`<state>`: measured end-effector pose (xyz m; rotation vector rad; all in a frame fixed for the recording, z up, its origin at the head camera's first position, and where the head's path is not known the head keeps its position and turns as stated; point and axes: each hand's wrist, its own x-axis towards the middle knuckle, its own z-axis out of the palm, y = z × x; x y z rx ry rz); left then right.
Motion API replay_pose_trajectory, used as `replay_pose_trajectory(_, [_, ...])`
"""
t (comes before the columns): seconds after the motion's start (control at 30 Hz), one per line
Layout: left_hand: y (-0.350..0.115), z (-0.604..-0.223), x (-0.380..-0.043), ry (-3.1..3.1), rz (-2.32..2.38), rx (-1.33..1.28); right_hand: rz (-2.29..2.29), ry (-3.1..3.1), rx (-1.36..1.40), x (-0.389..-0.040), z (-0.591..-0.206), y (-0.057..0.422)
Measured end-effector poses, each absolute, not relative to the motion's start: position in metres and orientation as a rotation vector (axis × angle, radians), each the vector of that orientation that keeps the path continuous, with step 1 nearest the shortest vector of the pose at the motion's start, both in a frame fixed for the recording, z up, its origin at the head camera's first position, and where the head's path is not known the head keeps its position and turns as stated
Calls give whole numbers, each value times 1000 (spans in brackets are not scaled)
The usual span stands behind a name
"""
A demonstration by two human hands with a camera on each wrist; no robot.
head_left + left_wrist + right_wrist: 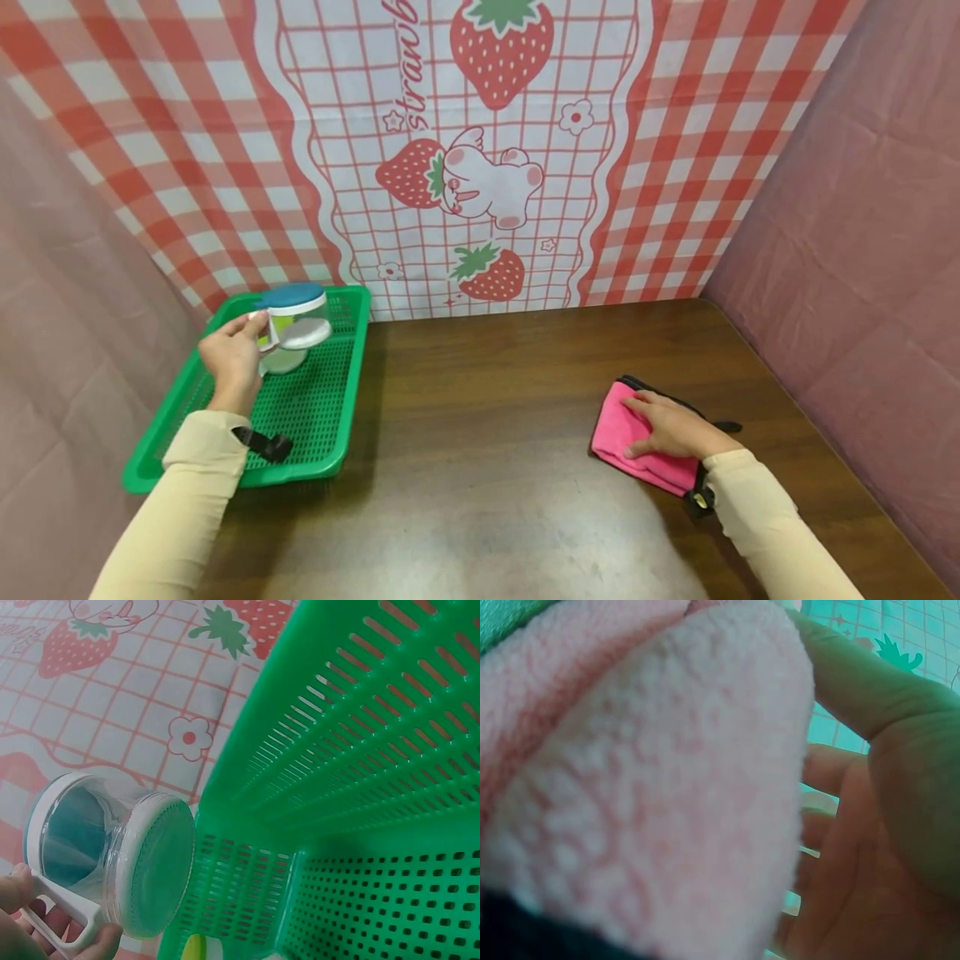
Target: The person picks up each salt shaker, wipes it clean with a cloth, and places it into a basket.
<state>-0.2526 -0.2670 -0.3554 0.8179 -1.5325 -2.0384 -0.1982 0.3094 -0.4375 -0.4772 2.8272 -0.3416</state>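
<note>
My left hand [231, 354] grips the white handle [71, 906] of a clear plastic jar [300, 321] with a blue lid. The jar is held up over the far part of a green basket [358, 367]. Below and behind it, a second clear container [285, 361] with a pale round base stands in the basket, partly hidden by the hand and jar. At the right of the table, my right hand [670, 425] rests on a folded pink cloth [617, 421] with dark edging, thumb spread from the fingers. The cloth's fuzzy surface fills much of the right wrist view.
The green basket stands at the left of the brown wooden table [465, 433], close to the back wall. Behind the table hangs a strawberry-print checked cloth [480, 225]. Pink fabric [847, 192] closes off the right side, and similar fabric hangs at left.
</note>
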Motion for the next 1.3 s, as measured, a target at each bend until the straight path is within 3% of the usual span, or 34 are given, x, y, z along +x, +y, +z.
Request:
replay_pose_trajectory(0.97, [-248,-380,-282,-2069,-1580,1042,-319,2800,-465,-195,-437,308])
replay_pose_trajectory(1.3, [-238,-389,-289,-2139,-1581,1011,-323,2800,-456,-195,-436,307])
